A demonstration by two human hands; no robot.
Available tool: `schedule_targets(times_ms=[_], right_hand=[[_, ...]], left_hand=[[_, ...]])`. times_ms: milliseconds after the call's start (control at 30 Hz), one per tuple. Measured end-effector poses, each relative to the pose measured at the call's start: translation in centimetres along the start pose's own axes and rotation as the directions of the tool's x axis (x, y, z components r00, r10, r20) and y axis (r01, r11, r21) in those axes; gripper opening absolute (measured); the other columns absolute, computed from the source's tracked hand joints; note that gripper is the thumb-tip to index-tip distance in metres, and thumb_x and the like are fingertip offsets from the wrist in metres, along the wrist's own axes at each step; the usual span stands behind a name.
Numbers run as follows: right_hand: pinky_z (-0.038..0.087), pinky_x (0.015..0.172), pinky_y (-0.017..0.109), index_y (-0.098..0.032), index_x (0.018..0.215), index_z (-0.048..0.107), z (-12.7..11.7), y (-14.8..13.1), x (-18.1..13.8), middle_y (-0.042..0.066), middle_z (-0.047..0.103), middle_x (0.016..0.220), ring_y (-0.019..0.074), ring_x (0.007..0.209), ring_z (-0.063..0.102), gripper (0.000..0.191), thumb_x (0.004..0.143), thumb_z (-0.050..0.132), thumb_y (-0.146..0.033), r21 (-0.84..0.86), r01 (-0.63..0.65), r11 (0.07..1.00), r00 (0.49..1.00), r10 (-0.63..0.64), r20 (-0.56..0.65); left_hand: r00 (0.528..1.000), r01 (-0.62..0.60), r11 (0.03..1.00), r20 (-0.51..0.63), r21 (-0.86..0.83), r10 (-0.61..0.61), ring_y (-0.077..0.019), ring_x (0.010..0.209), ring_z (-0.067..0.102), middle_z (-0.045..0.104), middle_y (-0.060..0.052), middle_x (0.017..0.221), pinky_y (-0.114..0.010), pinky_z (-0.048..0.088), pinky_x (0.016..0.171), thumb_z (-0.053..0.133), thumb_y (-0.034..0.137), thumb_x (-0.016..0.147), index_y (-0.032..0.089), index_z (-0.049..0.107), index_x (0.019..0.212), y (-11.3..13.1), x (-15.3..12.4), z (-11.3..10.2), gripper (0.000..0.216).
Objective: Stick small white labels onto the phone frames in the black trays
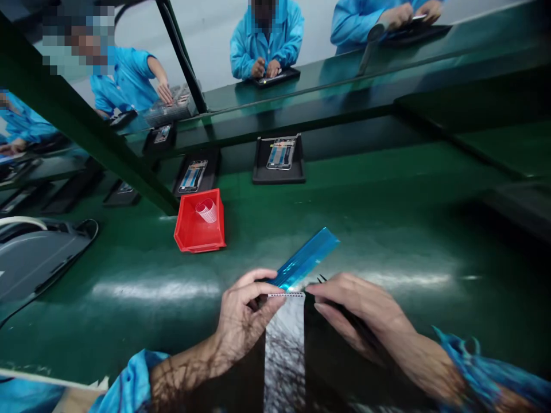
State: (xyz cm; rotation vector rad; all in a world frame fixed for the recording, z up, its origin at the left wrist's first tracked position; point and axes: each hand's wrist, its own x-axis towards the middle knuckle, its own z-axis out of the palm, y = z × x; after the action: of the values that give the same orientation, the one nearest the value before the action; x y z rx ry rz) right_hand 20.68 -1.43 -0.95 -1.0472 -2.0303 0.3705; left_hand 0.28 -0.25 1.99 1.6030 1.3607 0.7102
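Note:
My left hand pinches the near end of a long blue translucent film strip, which rises away from me to the right. The strip's near end meets the top edge of a shiny silver panel lying in a black tray in front of me. My right hand holds black tweezers, their tips next to the strip's near end at the panel's top edge.
A red bin with a small roll of tape sits on the green belt. Black trays with phone parts lie further back. A grey machine stands at left. Several people in blue coats work across the line.

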Motion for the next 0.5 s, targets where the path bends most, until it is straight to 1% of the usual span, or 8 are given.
schedule_targets(times_ms=[33,100,233,300,333,433,467,500], right_hand=[[0.05,0.053,0.018,-0.03,0.104,0.057,0.3,-0.1,-0.1,-0.005,0.068,0.074,0.0071,0.057,0.06,0.033,0.072,0.063,-0.022,-0.002,-0.007,1.0,1.0,0.007,0.015],[0.053,0.056,0.018,-0.031,0.105,0.058,0.9,-0.2,-0.3,-0.005,0.07,0.077,0.0081,0.059,0.062,0.036,0.071,0.065,-0.024,0.004,-0.022,1.0,0.999,0.021,0.042],[0.056,0.063,0.015,-0.032,0.101,0.059,1.6,-0.8,-0.4,-0.006,0.071,0.081,0.0079,0.068,0.066,0.028,0.074,0.062,-0.024,0.074,-0.084,0.994,0.996,0.083,0.027],[0.056,0.064,0.014,-0.033,0.099,0.06,1.5,-1.2,-0.3,-0.006,0.07,0.082,0.0077,0.072,0.067,0.024,0.076,0.06,-0.024,0.114,-0.136,0.984,0.991,0.137,0.001],[0.056,0.065,0.015,-0.033,0.098,0.06,1.5,-1.4,-0.2,-0.006,0.07,0.082,0.0079,0.073,0.067,0.024,0.076,0.059,-0.024,0.128,-0.161,0.979,0.986,0.164,-0.011],[0.057,0.064,0.017,-0.032,0.095,0.062,1.1,-1.7,-0.2,-0.005,0.07,0.082,0.0097,0.072,0.067,0.023,0.074,0.062,-0.024,0.147,-0.214,0.966,0.975,0.221,-0.036],[0.057,0.062,0.018,-0.032,0.093,0.062,1.0,-1.7,-0.2,-0.005,0.069,0.08,0.0102,0.07,0.067,0.023,0.072,0.063,-0.023,0.152,-0.22,0.964,0.972,0.229,-0.046],[0.056,0.06,0.018,-0.032,0.092,0.062,0.9,-1.7,-0.2,-0.005,0.069,0.079,0.0105,0.068,0.066,0.022,0.072,0.064,-0.022,0.158,-0.223,0.962,0.971,0.234,-0.054]], left_hand=[[1.0,0.003,1.0,0.005,-0.025,-0.003,-0.011,0.06,0.048,0.055,-0.002,0.091,-0.023,0.035,0.051,0.051,0.031,0.066,0.022,0.06,0.074,0.0,0.0,0.1,0.015],[0.999,0.028,0.997,0.028,-0.067,-0.026,-0.0112,0.061,0.047,0.057,-0.001,0.076,-0.022,0.035,0.052,0.051,0.03,0.066,0.021,0.059,0.074,-0.2,-0.1,0.3,0.014],[0.991,0.118,0.983,0.081,-0.139,-0.108,-0.0087,0.049,0.042,0.054,0.0,0.06,-0.021,0.034,0.045,0.048,0.029,0.069,0.02,0.057,0.081,-0.9,-0.4,0.7,0.018],[0.99,0.13,0.978,0.084,-0.165,-0.118,-0.0085,0.049,0.041,0.054,0.0,0.061,-0.021,0.034,0.045,0.049,0.029,0.068,0.02,0.057,0.081,-0.9,-0.4,0.8,0.018],[0.991,0.124,0.978,0.075,-0.169,-0.113,-0.0089,0.052,0.041,0.054,0.0,0.067,-0.021,0.035,0.047,0.051,0.028,0.067,0.021,0.056,0.083,-0.8,-0.4,0.8,0.019],[0.991,0.127,0.963,0.001,-0.239,-0.131,-0.0108,0.061,0.044,0.052,-0.001,0.083,-0.023,0.036,0.054,0.057,0.025,0.062,0.023,0.046,0.095,-0.5,-0.3,0.8,0.034],[0.989,0.136,0.95,-0.023,-0.281,-0.148,-0.0111,0.063,0.045,0.05,-0.001,0.083,-0.023,0.036,0.056,0.058,0.024,0.06,0.022,0.044,0.094,-0.5,-0.2,0.8,0.036],[0.985,0.149,0.935,-0.036,-0.322,-0.169,-0.011,0.062,0.045,0.05,0.0,0.078,-0.023,0.036,0.056,0.059,0.024,0.059,0.021,0.044,0.088,-0.5,-0.3,0.9,0.033]])
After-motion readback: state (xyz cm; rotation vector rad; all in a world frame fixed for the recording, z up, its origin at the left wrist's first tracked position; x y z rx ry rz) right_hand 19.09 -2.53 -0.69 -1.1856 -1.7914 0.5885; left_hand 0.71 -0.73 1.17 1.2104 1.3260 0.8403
